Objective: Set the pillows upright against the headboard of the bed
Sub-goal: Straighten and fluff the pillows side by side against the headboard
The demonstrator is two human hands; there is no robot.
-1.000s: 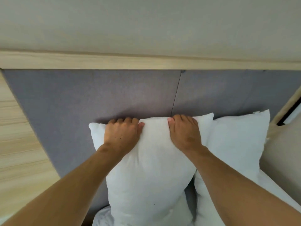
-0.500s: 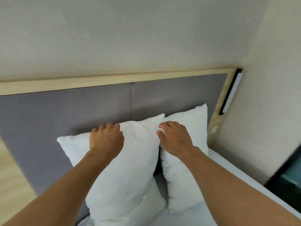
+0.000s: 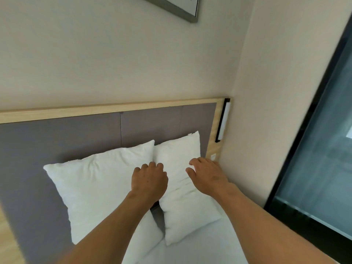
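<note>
Two white pillows stand upright against the grey padded headboard (image 3: 57, 141) with its pale wood frame. The left pillow (image 3: 95, 187) is the larger one, and the right pillow (image 3: 179, 157) leans beside it near the wall. My left hand (image 3: 149, 180) hovers over the gap between the two pillows, fingers curled loosely and holding nothing. Over the right pillow's right side floats my right hand (image 3: 206, 176), fingers spread and empty. Another white pillow or bedding shows low under the left pillow.
The white sheet (image 3: 200, 242) covers the bed at bottom centre. A slim wall lamp (image 3: 222, 121) is fixed at the headboard's right end. A dark glass partition (image 3: 314, 149) stands at right. A picture frame (image 3: 177, 8) hangs above.
Both hands have let go of the left pillow's top edge and moved right, now over the right pillow. The view has swung right and up.
</note>
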